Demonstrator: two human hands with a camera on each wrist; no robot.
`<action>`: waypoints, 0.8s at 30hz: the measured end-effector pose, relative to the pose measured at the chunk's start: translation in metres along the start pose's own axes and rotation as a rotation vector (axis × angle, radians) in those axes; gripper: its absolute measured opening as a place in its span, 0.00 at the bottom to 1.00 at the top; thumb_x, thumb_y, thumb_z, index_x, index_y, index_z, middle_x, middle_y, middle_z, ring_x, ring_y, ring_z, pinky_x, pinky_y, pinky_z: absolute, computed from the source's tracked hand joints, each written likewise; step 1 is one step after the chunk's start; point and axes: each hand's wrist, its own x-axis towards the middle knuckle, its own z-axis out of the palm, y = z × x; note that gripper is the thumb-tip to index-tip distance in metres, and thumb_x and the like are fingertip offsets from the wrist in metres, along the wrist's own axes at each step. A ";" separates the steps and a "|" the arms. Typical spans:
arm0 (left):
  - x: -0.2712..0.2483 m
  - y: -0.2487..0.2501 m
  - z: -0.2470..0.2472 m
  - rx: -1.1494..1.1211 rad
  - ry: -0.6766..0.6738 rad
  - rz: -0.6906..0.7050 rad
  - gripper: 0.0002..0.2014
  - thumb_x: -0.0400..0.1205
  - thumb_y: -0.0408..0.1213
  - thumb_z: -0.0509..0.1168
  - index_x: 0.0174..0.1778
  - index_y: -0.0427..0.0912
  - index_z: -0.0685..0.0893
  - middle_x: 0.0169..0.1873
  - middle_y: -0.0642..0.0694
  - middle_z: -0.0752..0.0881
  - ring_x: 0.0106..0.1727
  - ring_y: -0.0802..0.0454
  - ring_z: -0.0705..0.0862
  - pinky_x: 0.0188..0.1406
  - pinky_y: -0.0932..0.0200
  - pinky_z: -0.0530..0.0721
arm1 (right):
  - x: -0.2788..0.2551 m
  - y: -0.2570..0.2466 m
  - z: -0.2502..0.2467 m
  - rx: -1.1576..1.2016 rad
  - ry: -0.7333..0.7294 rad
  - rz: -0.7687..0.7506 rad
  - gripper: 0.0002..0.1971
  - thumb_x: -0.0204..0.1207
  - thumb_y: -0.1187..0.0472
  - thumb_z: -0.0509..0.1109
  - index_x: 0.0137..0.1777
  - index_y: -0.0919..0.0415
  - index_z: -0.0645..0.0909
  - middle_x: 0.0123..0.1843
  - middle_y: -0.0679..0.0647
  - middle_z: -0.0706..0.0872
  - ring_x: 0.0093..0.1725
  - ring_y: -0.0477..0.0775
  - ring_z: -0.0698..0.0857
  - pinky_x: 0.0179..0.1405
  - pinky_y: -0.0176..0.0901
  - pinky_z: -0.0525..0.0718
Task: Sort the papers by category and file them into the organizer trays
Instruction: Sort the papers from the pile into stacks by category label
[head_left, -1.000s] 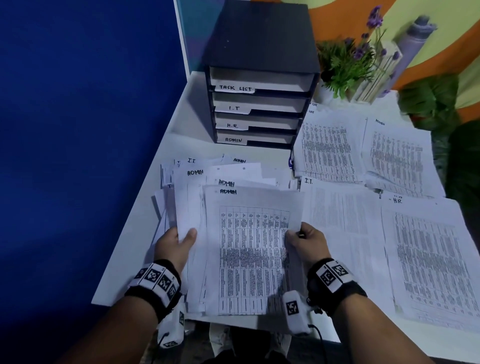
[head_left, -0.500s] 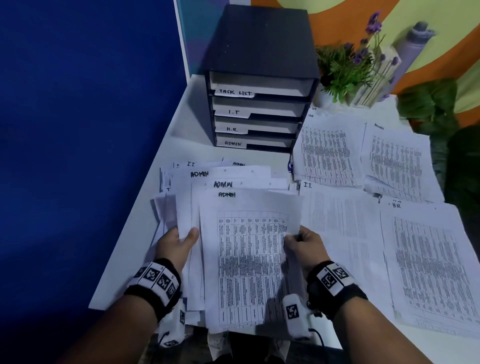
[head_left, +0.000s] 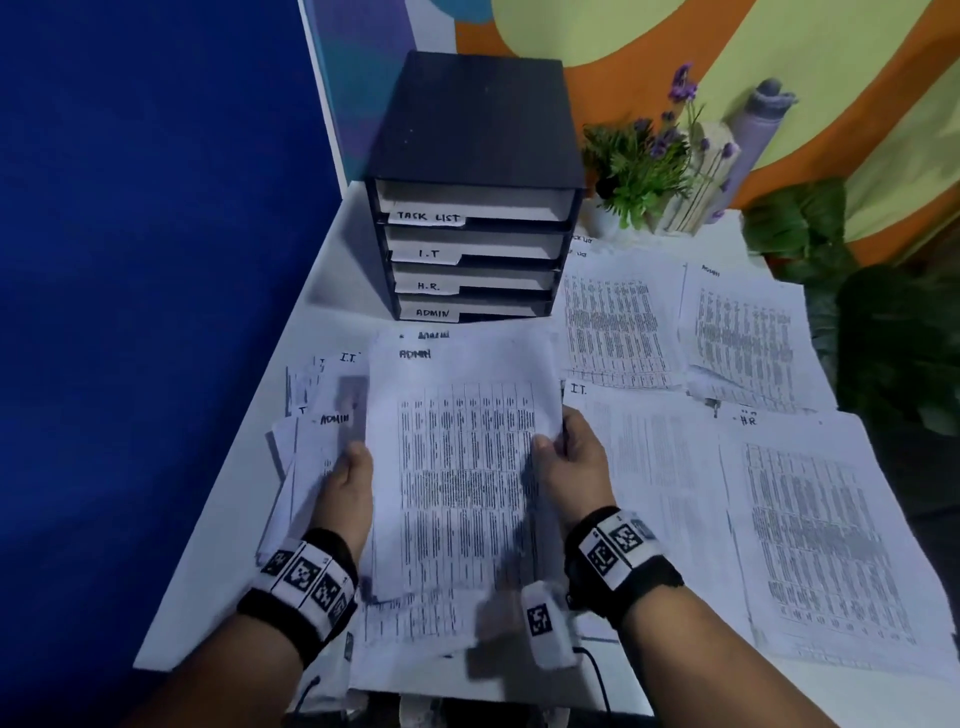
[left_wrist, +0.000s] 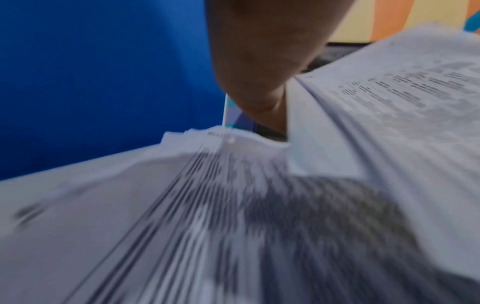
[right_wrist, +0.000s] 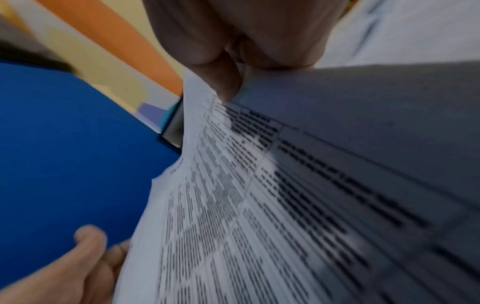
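Head view shows the ADMIN sheaf (head_left: 457, 467) lifted in front of the black organizer (head_left: 472, 197), its header pointing at the bottom tray marked ADMIN (head_left: 470, 312), seemingly squared up for filing there; the left hand (head_left: 343, 493) pinches its left edge, thumb on top, while the right hand (head_left: 571, 467) grips the right edge, so the sheaf spans between both; unsorted sheets (head_left: 311, 415) lie left of the organizer's front, sorted piles (head_left: 623, 322) to its right.
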 end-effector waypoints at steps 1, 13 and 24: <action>-0.003 0.013 0.002 -0.003 0.024 0.092 0.18 0.89 0.51 0.48 0.70 0.49 0.73 0.65 0.51 0.76 0.67 0.51 0.74 0.68 0.56 0.68 | -0.003 -0.013 -0.001 0.024 0.014 -0.073 0.12 0.81 0.69 0.64 0.61 0.59 0.77 0.34 0.48 0.77 0.29 0.39 0.76 0.34 0.37 0.79; -0.020 0.031 0.029 -0.017 0.143 0.298 0.08 0.86 0.35 0.60 0.59 0.44 0.69 0.54 0.48 0.80 0.56 0.50 0.78 0.57 0.57 0.71 | -0.028 0.000 -0.014 -0.287 -0.073 -0.368 0.16 0.84 0.61 0.58 0.67 0.44 0.62 0.41 0.42 0.75 0.37 0.36 0.76 0.34 0.27 0.72; -0.021 0.039 0.097 0.035 0.065 0.209 0.07 0.87 0.36 0.57 0.59 0.49 0.76 0.51 0.49 0.85 0.52 0.46 0.84 0.51 0.55 0.79 | 0.007 0.020 -0.092 -0.179 0.079 0.147 0.15 0.82 0.66 0.59 0.64 0.48 0.67 0.41 0.60 0.84 0.33 0.55 0.84 0.29 0.42 0.82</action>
